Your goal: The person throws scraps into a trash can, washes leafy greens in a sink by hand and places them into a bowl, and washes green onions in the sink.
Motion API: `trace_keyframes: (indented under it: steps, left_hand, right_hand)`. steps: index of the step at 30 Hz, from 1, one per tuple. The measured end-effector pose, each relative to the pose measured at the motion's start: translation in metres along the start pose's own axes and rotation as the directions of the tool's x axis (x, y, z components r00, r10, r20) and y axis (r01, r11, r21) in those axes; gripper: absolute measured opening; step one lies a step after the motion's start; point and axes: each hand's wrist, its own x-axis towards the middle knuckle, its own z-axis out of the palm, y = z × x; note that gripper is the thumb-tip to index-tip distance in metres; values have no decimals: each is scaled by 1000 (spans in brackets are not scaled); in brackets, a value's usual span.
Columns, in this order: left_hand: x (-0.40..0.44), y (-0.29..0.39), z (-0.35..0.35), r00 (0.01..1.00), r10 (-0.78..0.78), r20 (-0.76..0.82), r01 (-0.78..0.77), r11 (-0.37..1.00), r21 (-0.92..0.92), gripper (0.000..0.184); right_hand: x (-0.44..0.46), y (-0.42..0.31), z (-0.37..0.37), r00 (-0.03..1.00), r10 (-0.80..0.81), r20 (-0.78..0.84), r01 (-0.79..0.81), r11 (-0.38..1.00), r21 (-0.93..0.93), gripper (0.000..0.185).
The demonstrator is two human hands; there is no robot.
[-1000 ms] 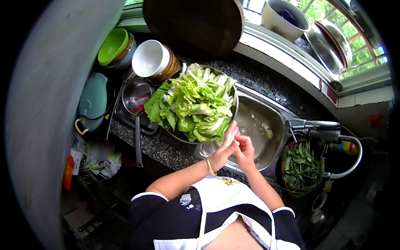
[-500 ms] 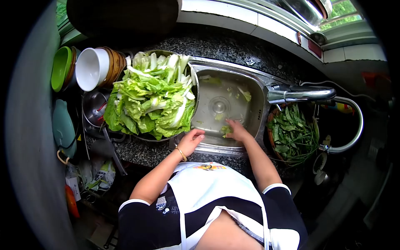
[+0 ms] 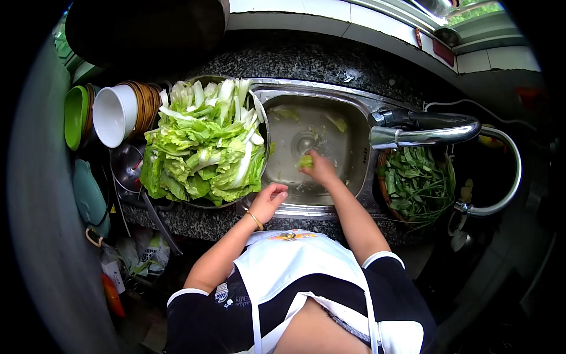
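Observation:
My right hand (image 3: 319,169) is down in the metal sink (image 3: 348,197), its fingers closed on a small green leaf piece (image 3: 305,161). More leaf scraps (image 3: 337,123) lie in the sink around the drain. At the sink's near left corner rests my left hand (image 3: 268,201), fingers curled loosely and partly apart, with nothing seen in it. Just beyond it, a heap of leafy greens (image 3: 203,147) with white stalks fills a large round pan left of the sink.
A chrome faucet (image 3: 421,137) arches over the right side, above a basket of dark green leaves (image 3: 415,183). At the left stand a white bowl (image 3: 112,116), a green bowl (image 3: 75,117) and a small pot with a long handle (image 3: 160,223).
My hands have parted since the first frame. My right hand has gone into the sink and closed on a leaf piece. The view has shifted, and the faucet now shows over the sink's right edge.

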Motion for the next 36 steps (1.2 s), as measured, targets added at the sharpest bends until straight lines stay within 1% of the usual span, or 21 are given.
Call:
trace_keyframes:
  steps: [2,4,6,8,10,11,14,16,17,18,20,21,22,24,25,26,28,29,32,34,36]
  left_hand:
    - [-1,4,-2,1000,8,-5,-8,1000,28,26]
    - [-1,3,-5,1000,18,-15,-18,1000,24,26]
    - [-3,1,-6,999,-19,-43,19,1000,10,25]
    - [-1,0,-4,999,-35,-32,34,999,-14,25]
    - [1,5,-3,1000,-13,-11,14,999,35,24]
    - [1,8,-1,1000,-19,-6,19,999,42,24]
    - [3,16,0,1000,0,13,-1,999,35,26]
    - [4,14,-1,1000,6,13,-6,999,41,26]
    - [5,14,-1,1000,5,12,-6,1000,29,26]
    - [6,13,-1,1000,5,9,-5,1000,15,26]
    - [7,12,-3,1000,-12,4,12,1000,20,26]
    - [7,11,-3,1000,-28,0,28,999,24,26]
    - [6,10,-2,999,-35,2,35,999,22,26]
    - [9,8,-1,1000,-17,12,17,1000,3,26]
    - [10,9,-1,1000,-16,12,16,1000,3,26]
    - [10,10,0,1000,-3,10,3,1000,17,25]
    - [10,10,2,1000,3,9,-3,999,34,25]
    - [9,10,3,1000,-10,13,10,999,33,23]
    - [9,11,4,999,-31,26,30,999,42,22]
    - [7,13,2,999,-38,25,37,998,51,23]
    - [5,15,-1,999,-47,1,47,998,31,23]
  right_hand:
    - [11,1,14,989,-61,136,81,986,-145,41]
    - [14,4,9,991,-72,117,84,992,-99,37]
    - [13,5,-15,999,-27,-36,24,998,-63,37]
    - [37,36,-22,921,-243,-305,171,955,-244,34]
    - [55,38,-45,823,-350,-447,244,929,-277,36]
    - [60,34,-57,822,-348,-451,243,930,-275,36]
    - [78,28,-72,893,-244,-379,140,949,-282,40]
    - [93,42,-62,955,-142,-260,104,982,-156,41]
    - [86,28,-66,970,50,-237,-69,995,-72,42]
    - [89,32,-63,971,51,-235,-69,995,-71,42]
    - [95,46,-48,949,44,-313,12,985,173,50]
    - [97,52,-41,980,80,-184,-34,970,241,53]
    - [95,61,-35,980,84,-178,-39,970,241,53]
    - [65,34,-51,987,-35,160,72,970,-233,47]
    - [80,61,-26,996,-33,84,35,999,-18,40]
    - [80,53,-25,996,-35,84,37,999,-18,40]
    - [72,20,-23,987,-158,-25,152,878,453,36]
    - [70,2,-23,988,-153,-23,147,876,459,36]
    - [83,-41,-19,978,-180,-101,206,890,406,33]
    - [96,-58,-8,818,-453,-354,490,872,16,38]
    - [102,-75,4,843,-440,-310,445,894,-59,39]
